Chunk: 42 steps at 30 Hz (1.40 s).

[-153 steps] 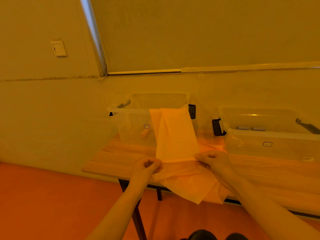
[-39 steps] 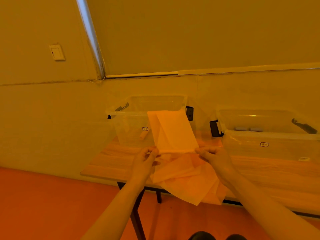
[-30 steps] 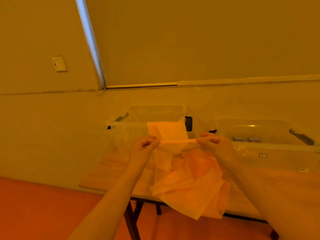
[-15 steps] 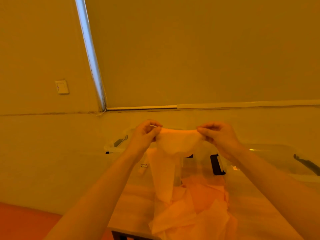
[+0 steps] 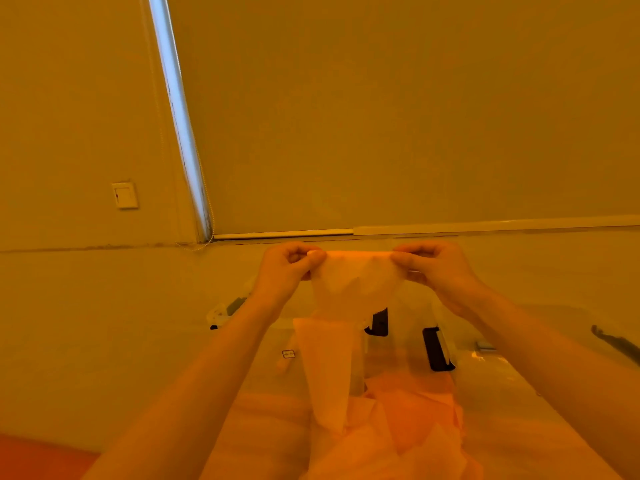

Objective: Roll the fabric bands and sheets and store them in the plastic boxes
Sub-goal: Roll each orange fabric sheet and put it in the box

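broadly, the wooden table (image 5: 263, 427) carries everything, its far edge against the wall, so the two clear plastic storage boxes (image 5: 491, 386) stand at the back within arm's reach and leave the front free for cloth. the left box (image 5: 263, 355) and the right one sit side by side, their dark latch handles (image 5: 437, 348) facing each other across a narrow gap; the lids are off, probably so finished rolls can drop straight in. a loose heap of thin orange fabric sheets (image 5: 412, 434) lies on the table in front of the boxes, waiting its turn. from that heap one pale, thin fabric band (image 5: 349, 292) rises into the air, held up high, likely so it hangs free and straight under its own weight before rolling starts. the left hand (image 5: 287, 268) pinches its top edge at one corner between thumb and curled fingers, and the right hand (image 5: 433, 266) pinches the other corner the same way, keeping the edge taut between them. nothing is rolled yet as far as i can judge, so the work on this band seems just begun.
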{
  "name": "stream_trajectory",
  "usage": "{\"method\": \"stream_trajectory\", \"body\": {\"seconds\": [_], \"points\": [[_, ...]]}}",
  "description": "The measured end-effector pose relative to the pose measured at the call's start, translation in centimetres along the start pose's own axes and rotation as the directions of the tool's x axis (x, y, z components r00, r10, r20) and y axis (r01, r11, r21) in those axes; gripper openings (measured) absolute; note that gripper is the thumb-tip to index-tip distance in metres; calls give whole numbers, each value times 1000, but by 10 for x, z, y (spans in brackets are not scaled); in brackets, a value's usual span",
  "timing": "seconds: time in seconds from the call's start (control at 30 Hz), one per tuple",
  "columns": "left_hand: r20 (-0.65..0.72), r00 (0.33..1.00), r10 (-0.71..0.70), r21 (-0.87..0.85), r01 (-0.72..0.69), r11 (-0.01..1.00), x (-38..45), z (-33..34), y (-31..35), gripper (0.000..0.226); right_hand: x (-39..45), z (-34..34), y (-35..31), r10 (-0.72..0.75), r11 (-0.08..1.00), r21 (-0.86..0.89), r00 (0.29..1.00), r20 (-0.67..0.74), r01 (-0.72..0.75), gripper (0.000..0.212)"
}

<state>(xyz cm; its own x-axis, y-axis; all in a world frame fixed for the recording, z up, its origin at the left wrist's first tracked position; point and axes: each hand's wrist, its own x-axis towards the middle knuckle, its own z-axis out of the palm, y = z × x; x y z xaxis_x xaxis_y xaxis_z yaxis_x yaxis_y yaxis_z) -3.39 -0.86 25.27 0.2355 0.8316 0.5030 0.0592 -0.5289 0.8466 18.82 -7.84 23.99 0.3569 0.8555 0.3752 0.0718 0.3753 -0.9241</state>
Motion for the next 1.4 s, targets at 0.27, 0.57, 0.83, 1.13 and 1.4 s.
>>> {"method": "stream_trajectory", "body": {"seconds": [0.27, 0.57, 0.83, 1.13, 1.4], "points": [[93, 995, -44, -31, 47, 998, -7, 4, 18, 13, -12, -9, -23, 38, 999, -13, 999, 31, -38, 6], [144, 985, -95, -69, 106, 992, -37, 0, 28, 21, -35, -16, -30, 133, 979, 136, 984, 120, -149, 8], [44, 995, -95, -84, 98, 992, -52, 2, 2, 9, -50, -11, -3, 131, 982, 128, 988, 84, -141, 8], [38, 992, -117, -40, 119, 992, -54, 8, -14, 7, -51, -10, 20, 100, 995, -7, 991, 86, -100, 16], [130, 983, -127, -4, 129, 992, -58, 7, -27, 14, -52, -14, 30, 111, 994, -29, 994, 24, -110, 18]]}}
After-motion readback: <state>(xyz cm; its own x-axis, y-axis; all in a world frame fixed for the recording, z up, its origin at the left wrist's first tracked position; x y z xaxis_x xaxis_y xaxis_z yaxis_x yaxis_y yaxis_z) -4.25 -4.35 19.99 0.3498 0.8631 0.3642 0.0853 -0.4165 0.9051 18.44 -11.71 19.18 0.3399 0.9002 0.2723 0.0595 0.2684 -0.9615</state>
